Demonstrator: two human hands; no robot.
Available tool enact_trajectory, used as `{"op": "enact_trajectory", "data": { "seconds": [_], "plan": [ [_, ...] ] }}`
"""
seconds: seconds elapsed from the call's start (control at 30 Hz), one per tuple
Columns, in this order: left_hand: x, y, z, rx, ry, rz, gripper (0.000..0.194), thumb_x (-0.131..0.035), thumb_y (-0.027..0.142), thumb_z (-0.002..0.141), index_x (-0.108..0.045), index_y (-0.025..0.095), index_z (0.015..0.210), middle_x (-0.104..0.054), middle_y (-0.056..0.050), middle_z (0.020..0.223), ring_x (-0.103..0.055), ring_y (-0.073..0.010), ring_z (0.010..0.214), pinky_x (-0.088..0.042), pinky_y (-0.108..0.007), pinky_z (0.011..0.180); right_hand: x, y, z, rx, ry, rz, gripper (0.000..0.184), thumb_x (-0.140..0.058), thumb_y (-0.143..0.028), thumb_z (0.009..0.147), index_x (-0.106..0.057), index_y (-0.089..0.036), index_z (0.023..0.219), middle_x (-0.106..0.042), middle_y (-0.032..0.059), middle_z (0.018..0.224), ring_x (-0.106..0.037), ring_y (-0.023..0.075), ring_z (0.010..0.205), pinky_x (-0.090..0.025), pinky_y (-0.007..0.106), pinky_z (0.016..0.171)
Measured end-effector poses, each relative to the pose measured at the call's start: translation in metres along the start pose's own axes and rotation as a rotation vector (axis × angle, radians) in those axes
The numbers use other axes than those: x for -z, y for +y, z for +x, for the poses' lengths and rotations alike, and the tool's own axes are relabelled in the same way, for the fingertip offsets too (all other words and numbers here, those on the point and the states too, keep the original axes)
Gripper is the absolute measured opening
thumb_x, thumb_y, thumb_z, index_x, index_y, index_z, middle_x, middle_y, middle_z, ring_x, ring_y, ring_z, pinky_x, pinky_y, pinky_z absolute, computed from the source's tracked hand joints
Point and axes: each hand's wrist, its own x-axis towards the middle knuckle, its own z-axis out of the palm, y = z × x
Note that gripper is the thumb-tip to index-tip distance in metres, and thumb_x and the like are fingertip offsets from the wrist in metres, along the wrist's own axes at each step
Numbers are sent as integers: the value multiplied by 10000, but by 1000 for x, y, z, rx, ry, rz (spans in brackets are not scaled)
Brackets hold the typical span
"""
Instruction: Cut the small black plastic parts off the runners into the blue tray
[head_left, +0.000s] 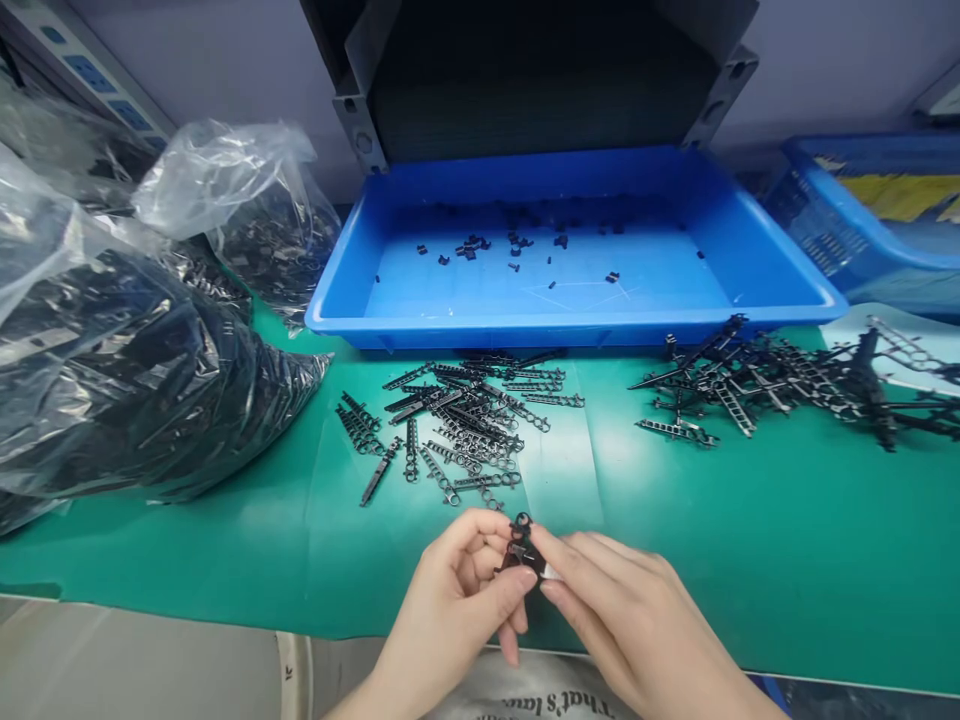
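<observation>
My left hand (457, 590) and my right hand (622, 610) meet at the near edge of the green mat, both pinched on one small black plastic strip (521, 545) held upright between the fingertips. Just beyond them lies a loose pile of black plastic strips (465, 415) with rows of small rings. A second heap of black ladder-like frames (780, 385) sits to the right. Behind both stands a blue tray (780, 270) holding several tiny black pieces (517, 245).
Clear plastic bags of black parts (112, 350) fill the left side of the green mat (750, 540). A blue basket (870, 220) stands at the back right. A dark bin (540, 80) rises behind the tray. A printed bag (525, 700) lies below the table edge.
</observation>
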Motion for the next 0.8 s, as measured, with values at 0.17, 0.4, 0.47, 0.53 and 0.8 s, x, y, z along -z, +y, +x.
{"op": "enact_trajectory", "data": {
  "seconds": [0.17,0.4,0.47,0.53,0.8],
  "plan": [
    [2,1,1,21,-10,19,237,-649,309,719,-491,173,831,-538,69,475,-461,-40,321,-374,-106,321,3,1,1,26,0,-55,345,-303,-222,920,-530,-122,1160,-640,49,733,-574,167,610,-419,254,430],
    [2,-1,1,44,16,102,236,-620,334,735,-462,175,810,-524,75,433,-440,-43,283,-334,-114,303,-4,0,-1,-1,60,-12,350,-327,-203,909,-513,-103,1187,-636,54,735,-576,163,616,-439,253,459],
    [1,-1,1,39,23,105,237,-622,333,732,-457,175,797,-517,78,425,-421,-36,274,-316,-108,293,-7,-2,-2,-23,76,2,349,-334,-197,902,-518,-104,1184,-627,53,719,-577,160,613,-434,244,452],
    [0,1,2,41,32,109,239,-627,331,727,-457,174,786,-506,85,422,-413,-30,272,-308,-102,291,-9,-3,-3,-33,96,12,344,-335,-193,900,-533,-101,1167,-625,57,713,-578,156,604,-431,235,448],
    [-2,-2,4,35,68,123,267,-620,374,721,-453,177,789,-493,80,415,-395,-42,274,-299,-120,280,-18,-5,-4,-102,132,-6,355,-333,-190,896,-535,-140,1185,-631,59,718,-587,148,603,-440,220,474]
  ]
}}
